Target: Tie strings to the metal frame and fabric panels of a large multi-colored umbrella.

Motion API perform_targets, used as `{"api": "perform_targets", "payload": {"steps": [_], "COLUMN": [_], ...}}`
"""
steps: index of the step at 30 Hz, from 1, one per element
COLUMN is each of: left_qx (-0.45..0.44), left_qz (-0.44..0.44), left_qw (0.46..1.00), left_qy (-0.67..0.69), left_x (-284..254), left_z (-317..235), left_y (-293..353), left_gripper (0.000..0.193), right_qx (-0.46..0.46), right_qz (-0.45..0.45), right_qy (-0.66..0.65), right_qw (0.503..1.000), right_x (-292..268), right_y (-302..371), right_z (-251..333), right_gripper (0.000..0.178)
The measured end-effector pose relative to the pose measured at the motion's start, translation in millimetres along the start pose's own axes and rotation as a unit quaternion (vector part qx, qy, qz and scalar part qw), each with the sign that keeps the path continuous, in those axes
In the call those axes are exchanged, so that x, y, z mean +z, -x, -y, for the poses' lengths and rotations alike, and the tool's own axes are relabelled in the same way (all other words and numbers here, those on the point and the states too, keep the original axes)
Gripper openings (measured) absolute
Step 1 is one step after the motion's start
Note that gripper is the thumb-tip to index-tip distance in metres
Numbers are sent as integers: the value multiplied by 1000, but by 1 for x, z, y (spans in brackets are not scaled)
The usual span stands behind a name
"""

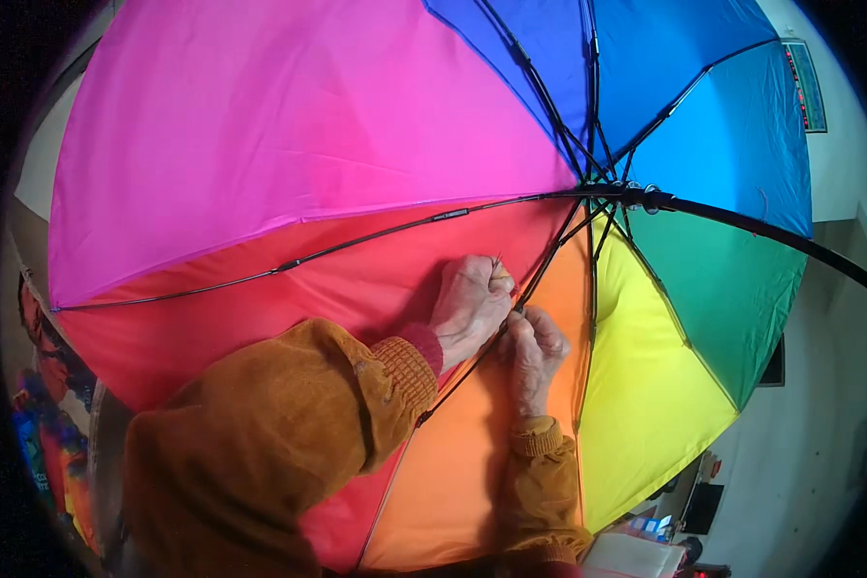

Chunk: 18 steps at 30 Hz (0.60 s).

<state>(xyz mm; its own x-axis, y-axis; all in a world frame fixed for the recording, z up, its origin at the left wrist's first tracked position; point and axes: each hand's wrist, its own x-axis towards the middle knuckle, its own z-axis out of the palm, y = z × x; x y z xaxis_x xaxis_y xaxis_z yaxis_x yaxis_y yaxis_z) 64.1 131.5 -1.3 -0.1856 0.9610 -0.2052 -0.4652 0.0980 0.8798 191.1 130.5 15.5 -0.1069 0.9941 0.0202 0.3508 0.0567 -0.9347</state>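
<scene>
An open rainbow umbrella (pixel 289 135) fills the view, seen from inside, with black ribs meeting at the hub (pixel 636 196) on a black shaft (pixel 771 231). Both hands meet at the black rib (pixel 549 252) between the red panel and the orange panel (pixel 453 462). My left hand (pixel 470 303) is closed in a pinch, and a thin pin-like tip (pixel 499 258) sticks up from its fingers. Just below it, my right hand (pixel 535 352) has its fingers pinched on that rib and the fabric edge. Both arms wear brown sleeves with ribbed cuffs.
A framed chart (pixel 805 87) hangs on the white wall at top right. A dark screen (pixel 703 506) and small coloured items sit at lower right, with a pale open book (pixel 631 557) at the bottom. Colourful printed material (pixel 39 433) shows at far left.
</scene>
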Motion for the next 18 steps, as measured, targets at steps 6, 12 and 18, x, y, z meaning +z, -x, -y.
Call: {"api": "perform_targets", "payload": {"steps": [6,12,18], "left_qx": [-6,60,51], "left_qz": [23,48,53], "left_qw": [998,997,997], "left_qy": [53,-7,-20], "left_x": [5,4,6], "left_z": [4,14,7], "left_y": [0,-3,-2], "left_gripper": [14,16,17], "right_qx": [-12,-19,-45], "right_qz": [-4,4,10], "right_qy": [34,20,65], "right_qw": [999,1000,997], "right_x": [-5,-4,-9], "right_y": [-1,-1,-3], "right_z": [-5,-4,-8], "right_gripper": [20,20,13]}}
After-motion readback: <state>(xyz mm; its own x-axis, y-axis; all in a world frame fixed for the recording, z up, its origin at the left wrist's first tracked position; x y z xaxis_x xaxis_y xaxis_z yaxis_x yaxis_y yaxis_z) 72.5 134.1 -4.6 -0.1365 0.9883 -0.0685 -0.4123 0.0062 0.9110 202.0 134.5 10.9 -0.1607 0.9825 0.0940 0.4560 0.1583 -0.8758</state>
